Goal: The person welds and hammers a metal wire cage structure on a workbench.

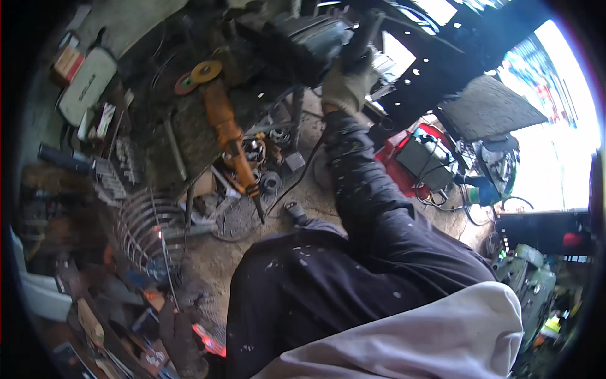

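My right hand (346,88), in a pale glove with dark fingers, is stretched far forward. It is closed around a dark long tool (365,39) that looks like a welding electrode holder, with a thin rod jutting from its tip to the right. Much of the grip is hidden by the glove. Dark metal pieces (319,38) lie just left of the hand. My left hand is out of sight. An orange angle grinder (221,117) rests on a dark worktop (183,120), with a yellow disc (206,71) and a pinkish disc (185,83) at its head.
At right, a red and grey box-shaped machine (423,161) trails cables on the floor, near a grey flat board (492,107). Metal coils (148,227) and scrap crowd the left. A greenish machine (530,278) stands at lower right. My shoe (294,212) is below the worktop.
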